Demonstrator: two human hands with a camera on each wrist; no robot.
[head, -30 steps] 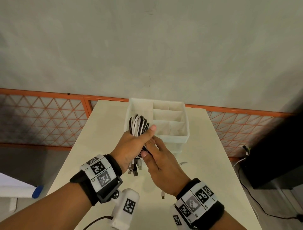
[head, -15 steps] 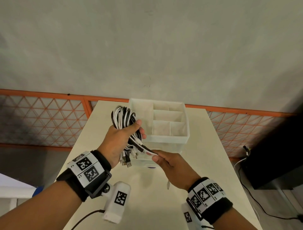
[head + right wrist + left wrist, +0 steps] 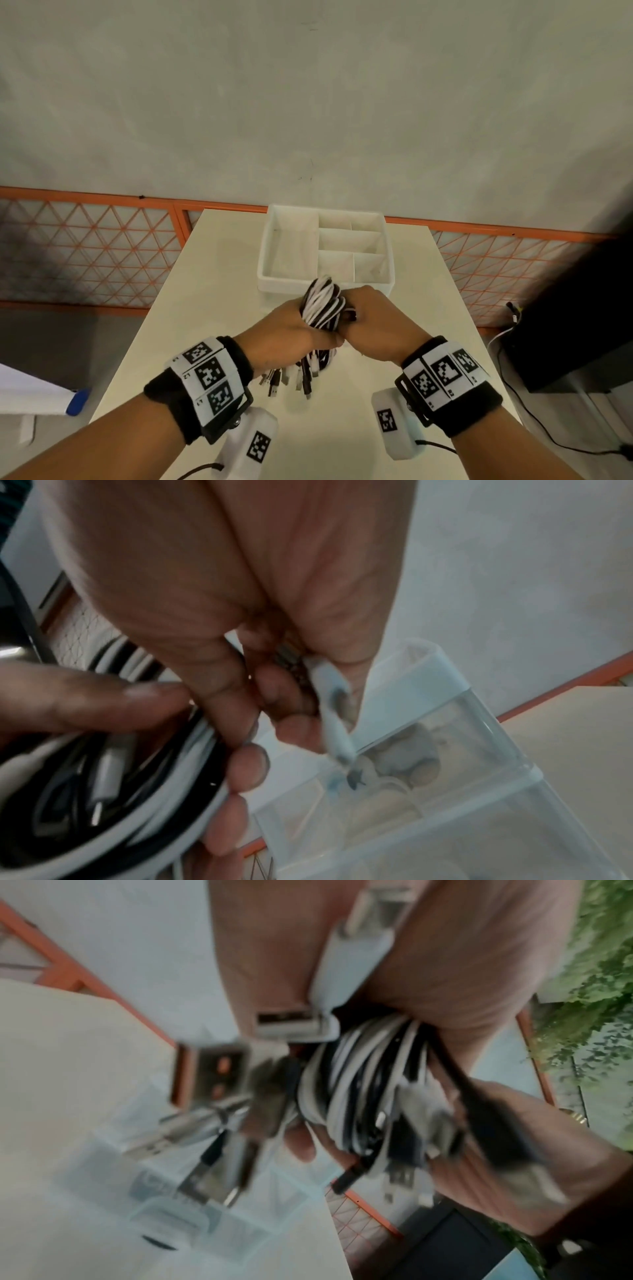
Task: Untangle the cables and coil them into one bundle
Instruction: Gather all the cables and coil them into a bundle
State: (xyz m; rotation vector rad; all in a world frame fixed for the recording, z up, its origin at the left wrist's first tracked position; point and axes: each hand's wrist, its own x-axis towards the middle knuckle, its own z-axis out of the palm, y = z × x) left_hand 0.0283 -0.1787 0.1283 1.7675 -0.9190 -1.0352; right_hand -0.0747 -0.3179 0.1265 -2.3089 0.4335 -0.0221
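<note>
Plain grey wall is rising behind a pale desk (image 3: 212, 308), with an orange lattice railing (image 3: 85, 246) running along its foot. At the far end of the desk a white divided organizer box (image 3: 274, 287) is standing with its compartments showing nothing inside. A dark box (image 3: 582, 325) is sitting off to the right with loose leads trailing on the floor.

Just near of the box, above the middle of the desk, both hands are meeting around the cable bundle (image 3: 323, 305). The left hand (image 3: 291, 335) is wrapping its fingers (image 3: 301, 1145) around the waist of the black and white loops, holding them tight. The right hand (image 3: 373, 329) is closing against the right side of the coil, its fingers (image 3: 246, 767) curling onto the outer loops, and it seems to be pinching a white cable end (image 3: 334, 723) near the palm; blur is making that detail hard to confirm.

Judging by how things lie, the untangling is looking finished: the strands are running together in neat parallel loops. What is remaining is tidying the tail. A cluster of connector plugs (image 3: 291, 377) is hanging loose below the left hand, and the last free end is probably needing a wrap or tuck before the coil counts as one bundle.
</note>
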